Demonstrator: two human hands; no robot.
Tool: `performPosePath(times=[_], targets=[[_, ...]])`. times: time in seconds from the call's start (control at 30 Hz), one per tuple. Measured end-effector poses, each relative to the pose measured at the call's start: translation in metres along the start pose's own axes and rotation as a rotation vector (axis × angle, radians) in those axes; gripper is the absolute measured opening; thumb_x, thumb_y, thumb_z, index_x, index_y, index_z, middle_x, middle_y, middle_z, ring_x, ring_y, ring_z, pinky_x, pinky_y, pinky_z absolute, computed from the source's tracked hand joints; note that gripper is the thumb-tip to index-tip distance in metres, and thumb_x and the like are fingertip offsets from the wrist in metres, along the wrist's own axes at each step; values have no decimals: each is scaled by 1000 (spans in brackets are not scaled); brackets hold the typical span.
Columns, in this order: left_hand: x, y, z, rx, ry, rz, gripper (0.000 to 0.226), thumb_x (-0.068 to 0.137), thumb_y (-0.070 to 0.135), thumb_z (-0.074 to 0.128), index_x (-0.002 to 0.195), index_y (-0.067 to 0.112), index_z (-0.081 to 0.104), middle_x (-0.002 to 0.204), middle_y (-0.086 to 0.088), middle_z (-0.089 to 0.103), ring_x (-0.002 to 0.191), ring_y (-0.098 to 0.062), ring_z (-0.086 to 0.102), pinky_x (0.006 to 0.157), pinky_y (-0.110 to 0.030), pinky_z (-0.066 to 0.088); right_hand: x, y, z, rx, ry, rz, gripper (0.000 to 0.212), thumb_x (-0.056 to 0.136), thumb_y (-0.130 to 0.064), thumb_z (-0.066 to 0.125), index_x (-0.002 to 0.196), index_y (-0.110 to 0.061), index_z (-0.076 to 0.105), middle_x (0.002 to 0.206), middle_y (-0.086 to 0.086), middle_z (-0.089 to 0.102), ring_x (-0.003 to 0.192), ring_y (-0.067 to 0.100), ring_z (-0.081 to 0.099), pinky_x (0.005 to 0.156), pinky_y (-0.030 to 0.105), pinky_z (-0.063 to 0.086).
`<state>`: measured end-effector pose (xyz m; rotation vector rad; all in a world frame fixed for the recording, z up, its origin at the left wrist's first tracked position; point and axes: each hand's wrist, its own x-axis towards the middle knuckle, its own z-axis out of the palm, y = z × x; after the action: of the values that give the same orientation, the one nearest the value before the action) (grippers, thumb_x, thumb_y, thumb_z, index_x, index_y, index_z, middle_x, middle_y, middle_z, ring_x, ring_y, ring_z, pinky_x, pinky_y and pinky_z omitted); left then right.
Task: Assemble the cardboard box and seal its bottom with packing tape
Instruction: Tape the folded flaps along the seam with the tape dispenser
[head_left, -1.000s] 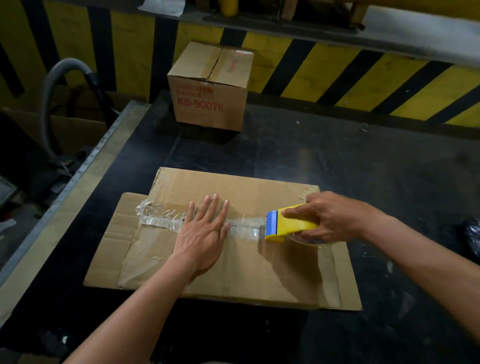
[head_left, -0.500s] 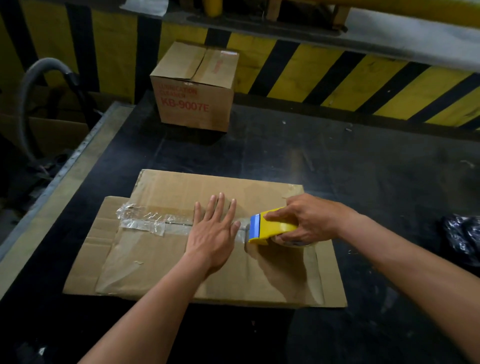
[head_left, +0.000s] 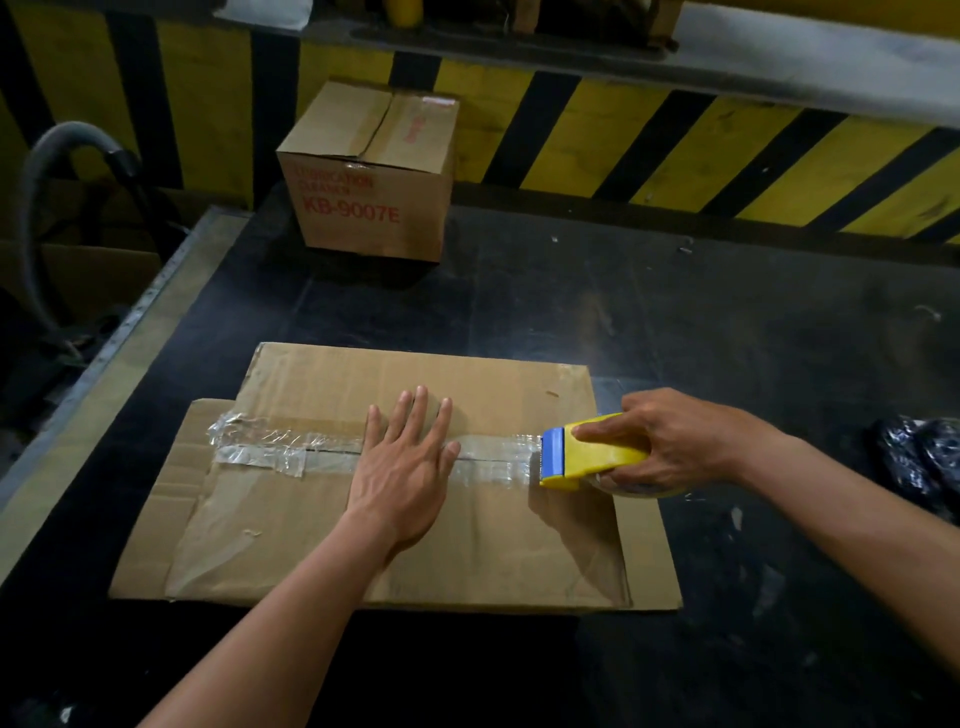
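Head | left hand (head_left: 402, 467) flat on cardboard (head_left: 483, 566) | right hand (head_left: 675, 441) grips dispenser (head_left: 597, 460) near right edge

Printed carton (head_left: 371, 208) stands far back; grey hose (head_left: 65, 134) curves left.

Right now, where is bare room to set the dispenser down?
Bare table lies between the cardboard and the striped wall, right of the small box; more along the front edge. Crowded: the seam, with the left hand flat on it and the right hand gripping the dispenser; a black bag sits far right.
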<state>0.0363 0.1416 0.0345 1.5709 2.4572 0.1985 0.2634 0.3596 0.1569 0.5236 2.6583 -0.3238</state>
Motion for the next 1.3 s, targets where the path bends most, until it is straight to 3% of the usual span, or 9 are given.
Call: performPosePath(times=[0.17,0.33,0.7,1.07,1.17,1.3], targets=[[12,20,-5,15,-9,-45,61,107,46,10,162,22,3,169,-9,-9,155,-29,-14,124,-55,-8,13,-4,6,-28,21,-13,66,81,-76,54,142,-57,38,91,-19,39,89,7,43,71,28,36],[18,58,8,-28,-45,60,60,108,47,9,162,26,-2,169,-8,-13,154,-26,-19,124,-54,-10,7,-3,5,-23,3,-31,66,84,-72,54,145,-53,37,101,-15,41,93,6,40,71,27,33],[16,52,16,23,-29,62,62,103,53,-3,160,30,-9,168,-4,-18,153,-23,-23,125,-52,-9,-8,8,6,12,-5,-18,64,84,-70,56,143,-54,38,101,-7,50,90,9,45,73,29,40],[16,49,14,-6,-25,80,61,105,53,1,161,30,-6,168,-3,-18,153,-21,-23,125,-50,-10,-33,40,3,60,80,-15,56,85,-59,64,137,-58,44,88,-14,47,79,0,46,64,16,33],[16,50,12,-1,-27,78,60,106,53,0,161,30,-7,167,-2,-20,153,-20,-24,125,-49,-12,-41,50,4,84,85,10,56,82,-64,61,134,-63,39,89,-14,47,81,3,47,67,19,34],[14,53,8,0,-44,78,60,105,53,0,160,30,-8,167,-3,-19,153,-20,-24,125,-49,-12,-42,52,3,60,122,-12,59,82,-67,58,138,-56,44,88,-14,45,80,3,46,65,20,34]])
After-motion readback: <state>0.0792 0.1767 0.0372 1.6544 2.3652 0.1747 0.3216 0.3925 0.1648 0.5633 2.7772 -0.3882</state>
